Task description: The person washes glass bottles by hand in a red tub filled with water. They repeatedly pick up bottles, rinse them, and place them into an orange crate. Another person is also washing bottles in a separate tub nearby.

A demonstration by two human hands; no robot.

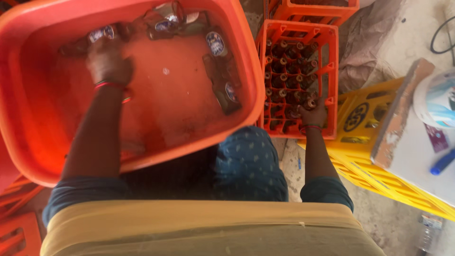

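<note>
My left hand (108, 61) reaches into a large orange tub (142, 137) and closes on a brown labelled bottle (97, 35) lying near the tub's far wall. Several more brown bottles (222, 76) lie in shallow water along the tub's far and right sides. My right hand (313, 115) grips a brown bottle (309, 102) by its neck, held upright in a slot of an orange bottle crate (332, 80) on the floor to the right. Most of that crate's slots hold upright brown bottles (284, 71).
A second orange crate (308, 12) stands behind the first. A yellow crate (374, 180) lies at the right under a white board (417, 156) with a blue marker (443, 162) and a white bucket (436, 97). Orange crates (14, 227) sit at lower left.
</note>
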